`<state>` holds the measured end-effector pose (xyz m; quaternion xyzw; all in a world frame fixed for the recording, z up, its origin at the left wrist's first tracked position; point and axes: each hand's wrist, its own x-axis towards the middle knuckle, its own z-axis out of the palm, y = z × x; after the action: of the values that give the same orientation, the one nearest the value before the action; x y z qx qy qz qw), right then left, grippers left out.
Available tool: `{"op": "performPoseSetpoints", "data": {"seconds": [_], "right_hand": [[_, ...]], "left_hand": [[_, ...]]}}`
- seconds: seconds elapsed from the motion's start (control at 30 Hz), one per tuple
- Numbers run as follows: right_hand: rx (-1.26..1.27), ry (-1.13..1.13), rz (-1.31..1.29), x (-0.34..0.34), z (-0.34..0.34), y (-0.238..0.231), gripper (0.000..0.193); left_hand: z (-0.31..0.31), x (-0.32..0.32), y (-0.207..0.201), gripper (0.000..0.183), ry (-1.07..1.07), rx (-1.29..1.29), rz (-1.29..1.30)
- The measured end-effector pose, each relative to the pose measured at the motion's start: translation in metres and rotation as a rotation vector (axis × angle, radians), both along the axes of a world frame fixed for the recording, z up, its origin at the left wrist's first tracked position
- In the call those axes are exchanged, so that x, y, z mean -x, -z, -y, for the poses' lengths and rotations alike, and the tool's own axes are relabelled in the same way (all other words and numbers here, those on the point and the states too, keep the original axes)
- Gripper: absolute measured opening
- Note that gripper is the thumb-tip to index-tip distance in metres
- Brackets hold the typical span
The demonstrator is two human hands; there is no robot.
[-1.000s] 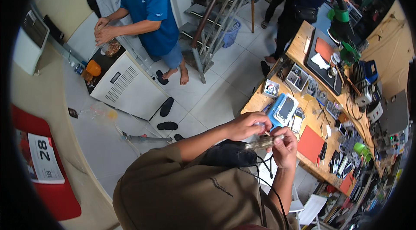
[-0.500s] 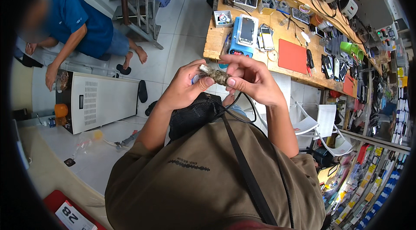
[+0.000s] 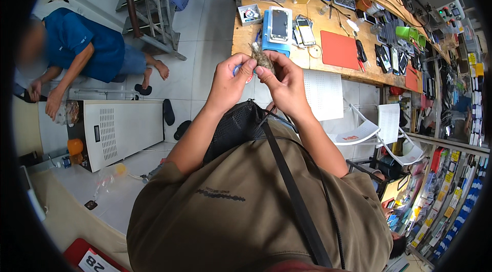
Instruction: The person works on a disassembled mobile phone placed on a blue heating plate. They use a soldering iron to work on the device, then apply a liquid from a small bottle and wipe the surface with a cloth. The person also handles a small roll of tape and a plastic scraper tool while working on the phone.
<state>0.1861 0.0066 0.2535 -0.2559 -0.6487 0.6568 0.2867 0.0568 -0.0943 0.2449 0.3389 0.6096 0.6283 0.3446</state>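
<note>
In front of my chest both hands meet on a small, mottled grey-brown fibrous bundle (image 3: 263, 59) with a whitish, frayed tip pointing away from me. Its exact kind I cannot make out. My left hand (image 3: 229, 81) pinches it between thumb and bent fingers. Against the other side presses the thumb of my right hand (image 3: 287, 83), its fingers curled behind, so part of the bundle is hidden. A small blue-and-white round thing (image 3: 237, 70) shows by my left fingers. Below my hands hangs a black mesh bag (image 3: 233, 131) with a strap across my shirt.
Ahead, a wooden workbench (image 3: 247, 41) bears a blue device with a phone on it, an orange mat (image 3: 340, 49) and several phones. A person in blue (image 3: 84, 46) crouches at left beside a white cabinet (image 3: 123, 128). White chairs (image 3: 359, 132) stand at right.
My hands have drawn closer together and moved slightly away from me. The bundle has turned from lying sideways to pointing away from me. The whole view has shifted somewhat.
</note>
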Motion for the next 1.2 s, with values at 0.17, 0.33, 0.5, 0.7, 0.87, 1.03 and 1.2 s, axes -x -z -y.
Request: {"op": "performPoseSetpoints", "data": {"seconds": [0.17, 0.33, 0.5, 0.7, 0.87, 1.03, 1.2], "right_hand": [[0.012, -0.125, 0.020, -0.020, -0.009, -0.018, 0.052], [-0.038, -0.054, -0.024, -0.012, -0.019, -0.008, 0.042], [-0.066, 0.067, 0.003, 0.004, -0.014, 0.012, 0.034], [-0.228, 0.130, 0.038, 0.018, -0.013, 0.029, 0.030], [-0.189, 0.125, 0.049, 0.027, -0.016, 0.038, 0.030], [-0.176, 0.127, 0.160, 0.036, -0.023, 0.046, 0.032], [-0.152, 0.224, 0.064, 0.061, -0.061, 0.056, 0.037]], "left_hand": [[0.010, -0.006, -0.002, 0.025, 0.060, 0.019, -0.026], [-0.002, -0.011, -0.011, 0.027, 0.007, 0.001, -0.063], [-0.011, -0.010, 0.007, 0.024, -0.165, 0.005, -0.053], [-0.008, -0.003, 0.011, 0.027, -0.245, 0.146, -0.144], [-0.006, -0.002, 0.010, 0.027, -0.300, 0.213, -0.181], [-0.008, 0.000, 0.011, 0.025, -0.327, 0.250, -0.194], [-0.018, 0.001, 0.041, 0.016, -0.265, 0.082, -0.110]]}}
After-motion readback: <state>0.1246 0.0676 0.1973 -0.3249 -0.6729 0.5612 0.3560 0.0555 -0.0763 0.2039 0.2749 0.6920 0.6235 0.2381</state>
